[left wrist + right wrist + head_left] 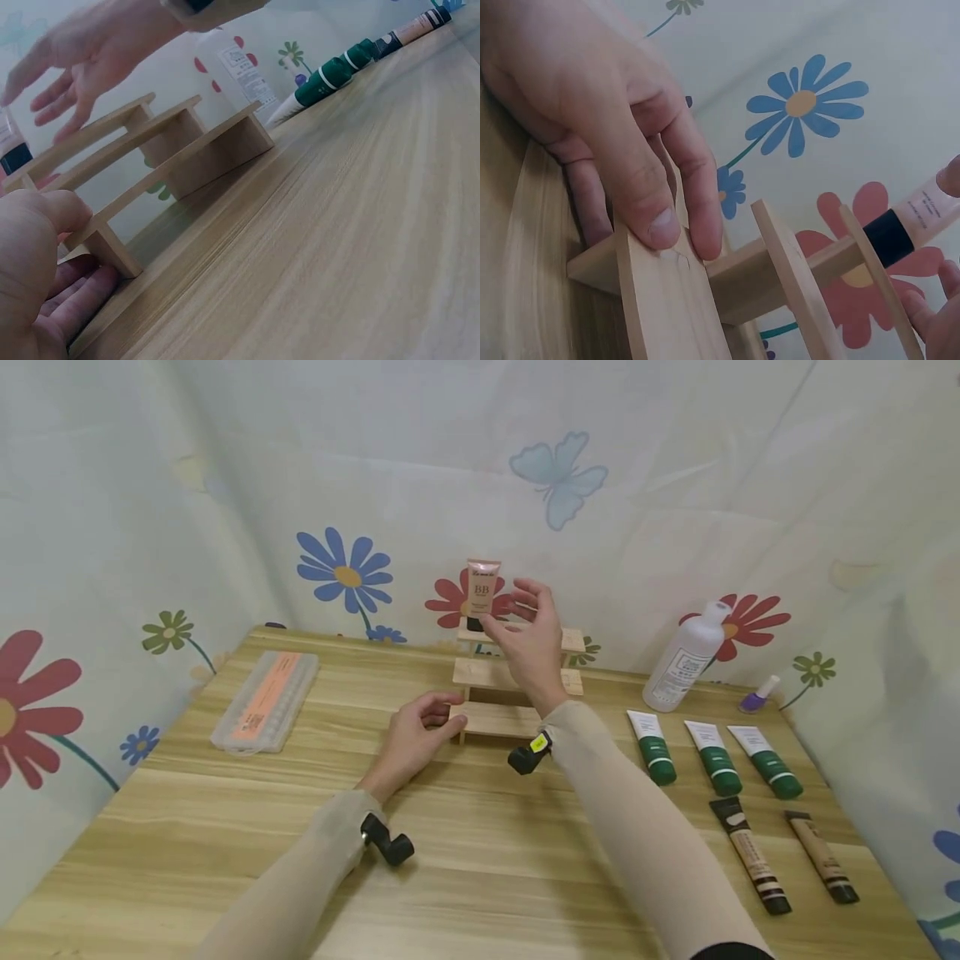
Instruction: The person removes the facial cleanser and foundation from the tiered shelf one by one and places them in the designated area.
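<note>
A three-tier wooden display stand (pixel 498 720) is on the table. My left hand (pixel 417 733) grips the left end of its lowest step; in the right wrist view the thumb and a finger lie on that step (pixel 676 300). On the left end of the top tier a pink BB cream tube (pixel 482 589) stands upright on its black cap. Beside it is my right hand (pixel 531 631), its fingers spread and apart from the tube. The thumb is close to the tube's lower right side; whether it touches I cannot tell. In the left wrist view the right hand (pixel 97 49) is above the stand.
At the left lies a clear plastic case (pixel 266 702) with an orange label. On the right are a white pump bottle (pixel 685 660), a purple nail polish bottle (pixel 757 695), several green-and-white tubes (pixel 708 758) and two beige-and-black tubes (pixel 752 857). A flowered curtain (pixel 420 460) hangs behind the table.
</note>
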The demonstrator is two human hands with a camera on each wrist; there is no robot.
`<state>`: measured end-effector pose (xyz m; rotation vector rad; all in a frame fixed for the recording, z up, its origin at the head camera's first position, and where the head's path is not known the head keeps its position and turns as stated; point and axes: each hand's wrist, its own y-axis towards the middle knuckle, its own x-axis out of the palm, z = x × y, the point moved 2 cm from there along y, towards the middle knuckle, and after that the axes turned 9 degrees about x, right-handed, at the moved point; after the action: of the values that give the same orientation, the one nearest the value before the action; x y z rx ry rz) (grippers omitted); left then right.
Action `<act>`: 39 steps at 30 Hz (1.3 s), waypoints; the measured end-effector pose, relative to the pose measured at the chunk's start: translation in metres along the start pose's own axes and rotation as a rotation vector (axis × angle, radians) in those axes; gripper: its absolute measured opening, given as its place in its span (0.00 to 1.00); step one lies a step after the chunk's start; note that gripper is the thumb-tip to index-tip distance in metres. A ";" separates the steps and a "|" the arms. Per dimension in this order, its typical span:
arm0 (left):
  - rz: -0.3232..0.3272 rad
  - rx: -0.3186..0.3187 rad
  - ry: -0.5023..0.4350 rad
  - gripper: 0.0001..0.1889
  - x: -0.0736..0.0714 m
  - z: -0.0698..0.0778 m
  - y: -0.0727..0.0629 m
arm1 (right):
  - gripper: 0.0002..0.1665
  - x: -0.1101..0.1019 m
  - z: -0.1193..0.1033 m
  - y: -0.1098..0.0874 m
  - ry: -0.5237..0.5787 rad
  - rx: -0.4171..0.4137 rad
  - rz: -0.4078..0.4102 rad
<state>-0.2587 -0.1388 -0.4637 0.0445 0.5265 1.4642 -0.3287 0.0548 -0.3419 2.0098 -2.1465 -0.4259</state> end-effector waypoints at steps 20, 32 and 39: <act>0.002 0.015 -0.025 0.17 0.007 0.002 0.003 | 0.24 0.016 0.001 0.018 -0.044 0.020 -0.020; -0.002 0.004 -0.008 0.17 0.005 0.001 0.001 | 0.23 0.005 -0.005 0.012 -0.016 -0.027 -0.003; 0.012 0.018 -0.016 0.17 0.001 0.000 0.000 | 0.21 -0.007 -0.013 -0.005 0.018 -0.067 -0.010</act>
<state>-0.2588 -0.1376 -0.4637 0.0734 0.5270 1.4695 -0.3189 0.0608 -0.3308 1.9816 -2.0844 -0.4725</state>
